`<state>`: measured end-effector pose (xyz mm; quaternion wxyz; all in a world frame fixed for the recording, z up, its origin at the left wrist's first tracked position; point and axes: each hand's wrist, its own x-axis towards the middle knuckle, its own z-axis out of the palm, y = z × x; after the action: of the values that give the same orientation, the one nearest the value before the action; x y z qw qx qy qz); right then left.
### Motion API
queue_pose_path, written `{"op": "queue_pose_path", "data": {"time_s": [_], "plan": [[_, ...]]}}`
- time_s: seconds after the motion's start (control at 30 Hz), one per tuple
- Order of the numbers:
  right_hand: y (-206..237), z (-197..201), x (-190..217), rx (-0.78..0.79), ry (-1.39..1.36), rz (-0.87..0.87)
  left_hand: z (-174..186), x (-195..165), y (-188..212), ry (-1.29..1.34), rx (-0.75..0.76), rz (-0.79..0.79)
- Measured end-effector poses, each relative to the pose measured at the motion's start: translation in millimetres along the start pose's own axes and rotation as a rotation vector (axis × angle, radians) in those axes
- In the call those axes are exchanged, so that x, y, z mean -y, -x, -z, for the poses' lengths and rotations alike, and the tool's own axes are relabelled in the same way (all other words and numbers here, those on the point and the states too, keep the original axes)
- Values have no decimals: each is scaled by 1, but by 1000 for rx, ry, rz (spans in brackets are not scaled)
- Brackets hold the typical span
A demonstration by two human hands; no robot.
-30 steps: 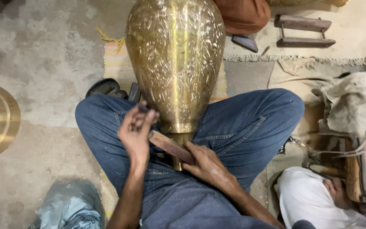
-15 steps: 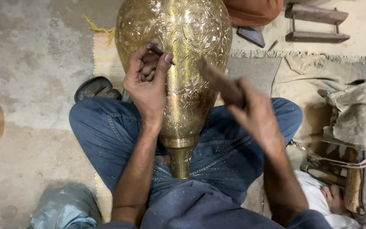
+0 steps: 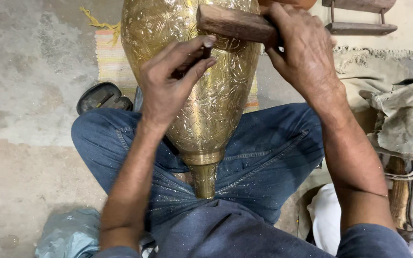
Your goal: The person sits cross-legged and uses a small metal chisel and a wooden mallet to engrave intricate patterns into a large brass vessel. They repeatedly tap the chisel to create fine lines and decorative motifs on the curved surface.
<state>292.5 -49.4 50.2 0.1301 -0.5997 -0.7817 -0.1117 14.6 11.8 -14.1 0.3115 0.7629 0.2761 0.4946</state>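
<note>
While a big engraved brass vase (image 3: 201, 95) lies across the lap of a person sitting cross-legged in blue jeans (image 3: 264, 157), its narrow neck pointing toward the body, the left hand (image 3: 168, 91) pinches a thin dark chisel (image 3: 205, 52) between thumb and fingers, tip set against the vase. The right hand (image 3: 302, 48) is wrapped tight around a wooden mallet (image 3: 235, 24), its head just above the chisel. A dark sandal (image 3: 102, 98) sits on the concrete floor (image 3: 29, 81) beside the left knee.
</note>
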Motion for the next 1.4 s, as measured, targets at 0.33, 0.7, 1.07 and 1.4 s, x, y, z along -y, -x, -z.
{"op": "queue_pose_path", "data": {"time_s": [0.33,0.7,1.07,1.4], "plan": [[1,28,33,-241,-281,-120,29,-4,-34,56,351,-150],[16,34,46,-342,-469,-318,33,-14,-37,63,352,-102],[25,22,28,-129,-2,-111,32,-3,-37,2,366,-116],[14,37,39,-169,-324,-262,35,-8,-38,7,396,-80]]}}
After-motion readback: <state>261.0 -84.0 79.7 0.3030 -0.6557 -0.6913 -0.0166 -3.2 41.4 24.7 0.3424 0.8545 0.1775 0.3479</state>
